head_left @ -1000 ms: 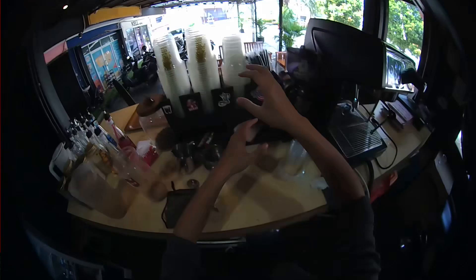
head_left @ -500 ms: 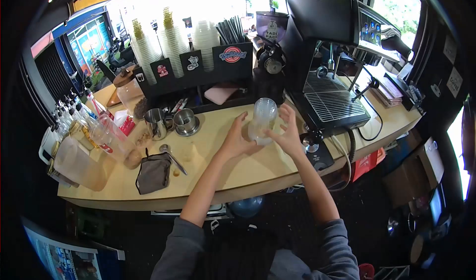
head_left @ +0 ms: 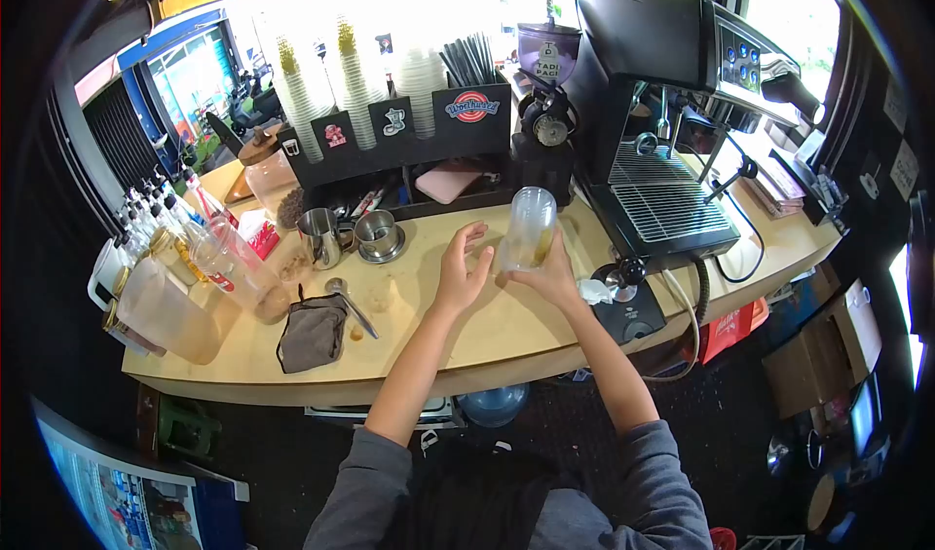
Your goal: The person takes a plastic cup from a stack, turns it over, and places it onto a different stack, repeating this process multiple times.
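Clear plastic cup (head_left: pixel 531 227) gripped by right hand (head_left: pixel 547 275).

One head-worn camera looks down, close over left hand (head_left: pixel 463 272), right hand (head_left: pixel 548 277) and counter (head_left: pixel 492 334).

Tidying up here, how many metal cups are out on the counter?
2. One metal cup stands near the spoon, the other just right of it, both left of the left hand. Others may be hidden behind the bottles.

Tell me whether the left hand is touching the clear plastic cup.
Apart. The head view shows bare counter between the open left hand and the clear plastic cup, which only the right hand grips near its base.
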The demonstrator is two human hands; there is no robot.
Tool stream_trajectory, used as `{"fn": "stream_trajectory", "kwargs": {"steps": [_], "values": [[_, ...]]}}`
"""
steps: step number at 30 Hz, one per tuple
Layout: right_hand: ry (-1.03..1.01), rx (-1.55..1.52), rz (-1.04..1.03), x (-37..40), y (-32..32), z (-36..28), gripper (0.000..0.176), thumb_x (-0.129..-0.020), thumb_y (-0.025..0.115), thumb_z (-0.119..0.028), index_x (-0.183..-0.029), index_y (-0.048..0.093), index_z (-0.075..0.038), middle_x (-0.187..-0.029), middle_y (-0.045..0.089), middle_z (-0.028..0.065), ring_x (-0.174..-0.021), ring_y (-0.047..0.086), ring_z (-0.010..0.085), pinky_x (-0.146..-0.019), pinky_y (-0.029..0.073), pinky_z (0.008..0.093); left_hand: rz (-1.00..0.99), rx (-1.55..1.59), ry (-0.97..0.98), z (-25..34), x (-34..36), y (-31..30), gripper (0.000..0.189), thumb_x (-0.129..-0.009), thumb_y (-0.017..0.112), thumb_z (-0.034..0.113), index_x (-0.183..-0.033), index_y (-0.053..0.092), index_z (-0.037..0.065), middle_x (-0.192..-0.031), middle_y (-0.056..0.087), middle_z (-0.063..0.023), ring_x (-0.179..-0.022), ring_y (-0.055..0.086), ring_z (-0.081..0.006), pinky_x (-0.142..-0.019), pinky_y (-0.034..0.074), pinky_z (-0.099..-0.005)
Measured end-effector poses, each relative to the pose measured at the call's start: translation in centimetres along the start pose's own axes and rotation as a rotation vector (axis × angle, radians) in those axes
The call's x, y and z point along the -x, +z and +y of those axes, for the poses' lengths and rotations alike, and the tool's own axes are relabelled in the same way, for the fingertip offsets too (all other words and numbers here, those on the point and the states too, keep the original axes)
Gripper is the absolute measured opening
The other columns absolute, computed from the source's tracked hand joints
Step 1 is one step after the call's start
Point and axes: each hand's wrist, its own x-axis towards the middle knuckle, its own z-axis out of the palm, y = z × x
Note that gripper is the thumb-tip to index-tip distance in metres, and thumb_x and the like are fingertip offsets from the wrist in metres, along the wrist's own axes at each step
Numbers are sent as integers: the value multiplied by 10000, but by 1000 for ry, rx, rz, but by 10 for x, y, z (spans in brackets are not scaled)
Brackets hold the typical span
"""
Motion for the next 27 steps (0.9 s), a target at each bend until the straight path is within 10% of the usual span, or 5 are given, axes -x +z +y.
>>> {"fn": "stream_trajectory", "kwargs": {"steps": [9, 27], "values": [[128, -553, -138, 12, -12, -9, 920, -588, 856, -183, -1308, 312, -7, -1203, 501, 125, -1140, 500, 238, -978, 408, 362, -208, 412, -136, -8, 2, 12, 753, -764, 772, 265, -1335, 365, -9, -1285, 492, -143, -1198, 493, -229, -1004, 406, -370], [109, -738, -45, 24, -6, -1, 755, -594, 815, -148, -1234, 440, -6, -1147, 571, 112, -1065, 564, 214, -937, 439, 351, -364, 583, -284, 2, 4, 11, 754, -701, 823, 199, -1309, 442, -30, -1208, 565, -103, -1094, 557, -177, -964, 446, -338]]}}
